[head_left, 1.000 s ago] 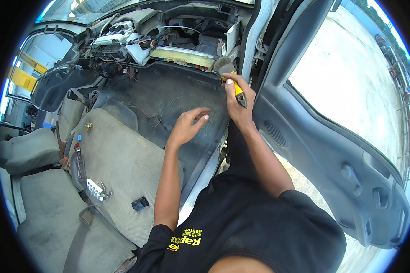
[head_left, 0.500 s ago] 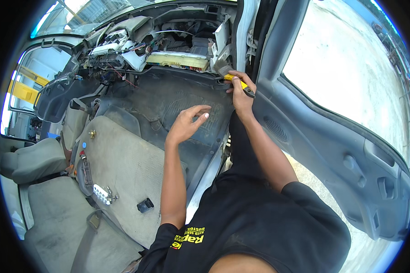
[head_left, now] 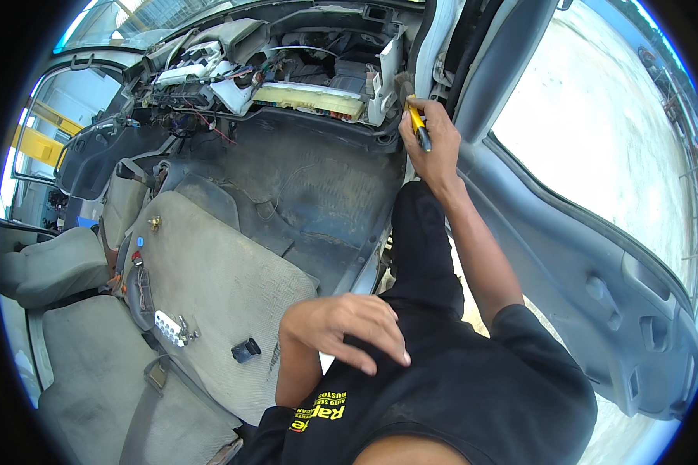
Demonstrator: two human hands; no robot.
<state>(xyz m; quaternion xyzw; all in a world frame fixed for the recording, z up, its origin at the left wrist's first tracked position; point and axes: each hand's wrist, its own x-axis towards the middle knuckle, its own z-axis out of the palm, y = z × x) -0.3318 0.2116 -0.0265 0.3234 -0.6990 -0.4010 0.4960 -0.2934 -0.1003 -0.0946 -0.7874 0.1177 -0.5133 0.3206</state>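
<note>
My right hand (head_left: 437, 147) is wrapped round the yellow handle of a paintbrush (head_left: 419, 128) with a dark end. It is held up against the door pillar, at the right end of the stripped dashboard (head_left: 310, 50). The bristles are mostly hidden behind my fingers; a bit of them shows beside the white bracket (head_left: 388, 77). My left hand (head_left: 345, 329) hovers in front of my black shirt, its fingers loosely apart and nothing in them. Along the dashboard's lower edge runs a cream-yellow strip (head_left: 310, 99), with loose wires (head_left: 244, 77) to its left.
On the grey seat (head_left: 209, 263) lie a small black part (head_left: 247, 350), a white perforated strip (head_left: 169, 328) with small metal pieces, a blue cap (head_left: 139, 242) and a brass-coloured fitting (head_left: 155, 223). The open door (head_left: 582, 263) stands on my right. A dark mat (head_left: 318, 186) covers the footwell.
My left hand has drawn back from over the footwell to in front of my shirt. My right hand has moved right with the paintbrush, from the bracket's lower end to the door pillar.
</note>
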